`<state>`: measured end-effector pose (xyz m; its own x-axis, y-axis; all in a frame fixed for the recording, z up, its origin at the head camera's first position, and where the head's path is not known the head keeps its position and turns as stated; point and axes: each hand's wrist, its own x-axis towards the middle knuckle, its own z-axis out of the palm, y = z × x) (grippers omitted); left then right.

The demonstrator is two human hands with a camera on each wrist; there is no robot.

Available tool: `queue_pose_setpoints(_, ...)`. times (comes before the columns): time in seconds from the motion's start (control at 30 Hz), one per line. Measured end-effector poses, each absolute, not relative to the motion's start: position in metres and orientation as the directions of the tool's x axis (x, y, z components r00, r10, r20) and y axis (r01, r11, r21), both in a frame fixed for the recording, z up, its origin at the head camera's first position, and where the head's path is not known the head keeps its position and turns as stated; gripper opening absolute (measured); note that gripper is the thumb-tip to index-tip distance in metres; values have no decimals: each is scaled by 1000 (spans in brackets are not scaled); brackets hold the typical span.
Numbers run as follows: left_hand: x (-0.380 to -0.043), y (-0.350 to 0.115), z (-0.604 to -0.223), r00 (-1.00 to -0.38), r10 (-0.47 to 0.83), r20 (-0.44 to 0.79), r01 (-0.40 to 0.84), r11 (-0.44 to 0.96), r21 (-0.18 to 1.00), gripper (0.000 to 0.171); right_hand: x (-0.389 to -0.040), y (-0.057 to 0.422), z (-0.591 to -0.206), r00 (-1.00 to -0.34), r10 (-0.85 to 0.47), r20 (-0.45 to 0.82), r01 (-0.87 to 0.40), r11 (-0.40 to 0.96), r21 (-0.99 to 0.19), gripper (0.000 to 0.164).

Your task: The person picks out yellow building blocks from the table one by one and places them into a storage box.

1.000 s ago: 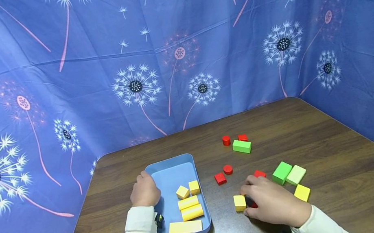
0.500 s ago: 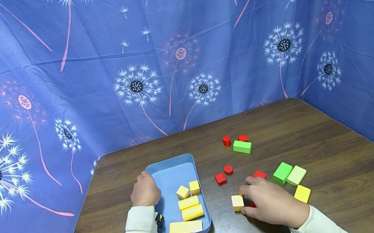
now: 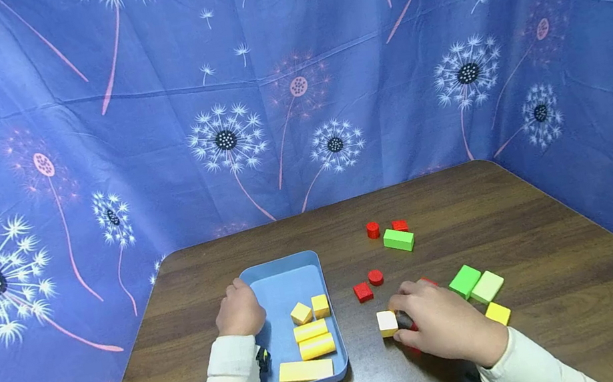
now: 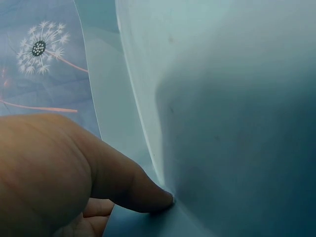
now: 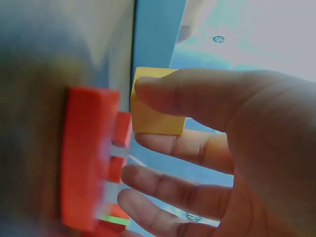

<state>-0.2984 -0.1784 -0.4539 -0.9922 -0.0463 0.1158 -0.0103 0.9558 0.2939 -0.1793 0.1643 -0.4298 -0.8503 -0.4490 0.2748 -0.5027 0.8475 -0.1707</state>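
My left hand (image 3: 239,309) grips the left wall of the blue tray (image 3: 279,284); in the left wrist view its thumb (image 4: 143,190) presses on the inside of that wall. To the right of the tray, my right hand (image 3: 447,323) pinches a yellow cube block (image 3: 388,324) between thumb and forefinger. The right wrist view shows the thumb across the face of this block, with the other fingers spread below. A red block (image 5: 89,158) lies close by on the table, mostly covered by the right hand in the head view.
Inside the tray are two yellow cubes (image 3: 311,310), two yellow cylinders (image 3: 314,338) and a long yellow block (image 3: 305,371). Red pieces (image 3: 362,292), green blocks (image 3: 465,281) and another yellow block (image 3: 498,314) lie on the wooden table (image 3: 563,270). A blue patterned cloth (image 3: 387,89) hangs behind.
My right hand has shifted slightly away from me and toward the tray with the yellow cube block, whose face has tilted upward. The left hand keeps its grip on the tray.
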Motion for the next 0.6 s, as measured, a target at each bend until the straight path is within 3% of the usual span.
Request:
queue_pose_setpoints(0.37,-298,-180,-453,-994,-58,93,-28,955,296,57,-192,170,-401,-836,-459,300,-508,855,-106,30)
queue_pose_setpoints(0.6,-298,-180,-453,-994,-43,103,-11,957,289,60,-195,171,-387,-838,-444,316,-504,853,-137,31)
